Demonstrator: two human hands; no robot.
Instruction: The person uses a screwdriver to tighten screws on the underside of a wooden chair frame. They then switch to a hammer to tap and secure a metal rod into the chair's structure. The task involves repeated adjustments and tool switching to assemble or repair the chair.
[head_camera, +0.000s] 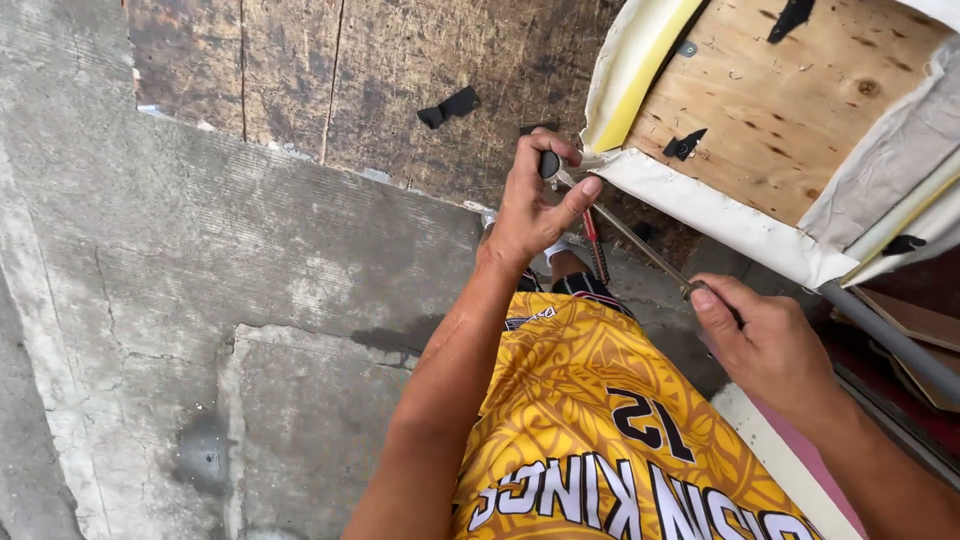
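I see the left hand (535, 205) closed on a black knob, the right hand (765, 345) clamped on a thin grey metal rod (640, 245); its tip meets the white fabric edge (700, 215) of the plywood panel (780, 100).

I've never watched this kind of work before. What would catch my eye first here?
Probably the bright yellow patterned shorts at bottom centre. Above them, the left hand grips a dark-tipped tool against the white fabric edge of an upturned plywood panel at top right. The right hand holds a thin metal rod that slants up toward the same spot.
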